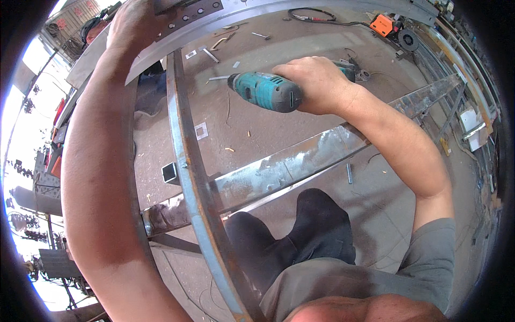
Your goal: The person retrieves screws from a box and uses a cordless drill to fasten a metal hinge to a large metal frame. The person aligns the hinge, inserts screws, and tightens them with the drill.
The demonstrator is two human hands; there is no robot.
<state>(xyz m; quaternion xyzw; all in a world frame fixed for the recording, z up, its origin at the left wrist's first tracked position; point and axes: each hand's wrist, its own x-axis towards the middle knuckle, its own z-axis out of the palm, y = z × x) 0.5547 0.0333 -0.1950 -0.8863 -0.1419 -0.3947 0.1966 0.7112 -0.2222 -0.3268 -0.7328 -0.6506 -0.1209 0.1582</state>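
Note:
My right hand (314, 83) is closed around the handle of a teal and black cordless drill (263, 92). The drill lies level in the air, and a thin silver bit (218, 79) at its chuck points left. My left arm reaches far up the left side. At the top edge, my left hand (133, 27) rests against a grey metal beam (225, 17) with round holes; its fingers are mostly out of sight. Below the drill, a worn steel bar (289, 166) slants across in front of my knees. A narrower rusty steel bar (188, 161) crosses it.
A short square tube end (170, 172) sticks out beside the narrow bar. Metal offcuts, including a square plate (201, 130), are scattered on the floor. An orange machine (383, 25) with a cable stands at the far right, near long metal stock (456, 53).

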